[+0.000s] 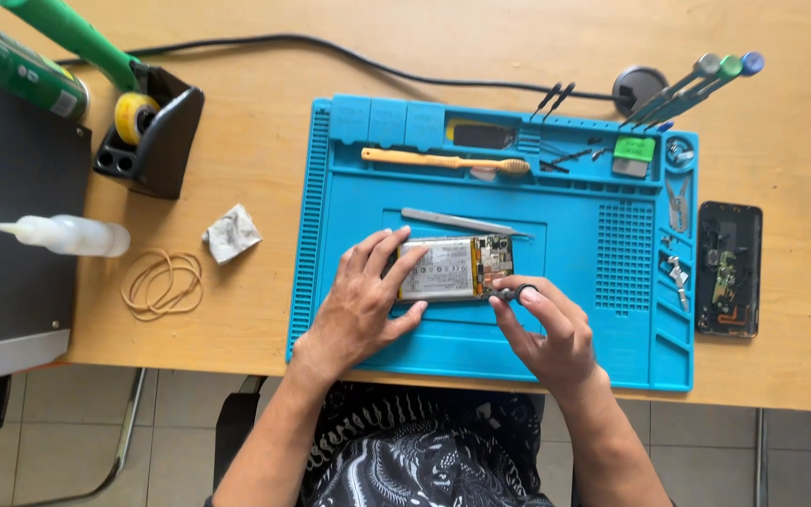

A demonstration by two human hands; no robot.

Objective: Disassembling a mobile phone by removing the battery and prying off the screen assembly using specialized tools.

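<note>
- An opened phone, its silver battery and circuit board exposed, is seen lying flat near the middle of the blue repair mat.
- Its long axis is laid left to right across the mat, with the board end turned toward the right.
- The left hand is spread over the phone's left end; the fingers are held apart and curved, pressed on the edges rather than closed around the body.
- The right hand is placed just beside the lower right corner, at the board end, so that end is nearer to it.
- Its thumb and forefinger are pinched together on a small dark part; what kind of part it is cannot be told.
- Metal tweezers are left just above the phone, lying roughly parallel to it and untouched.
- A detached back cover is set off the mat to the right, well apart from both hands.
</note>
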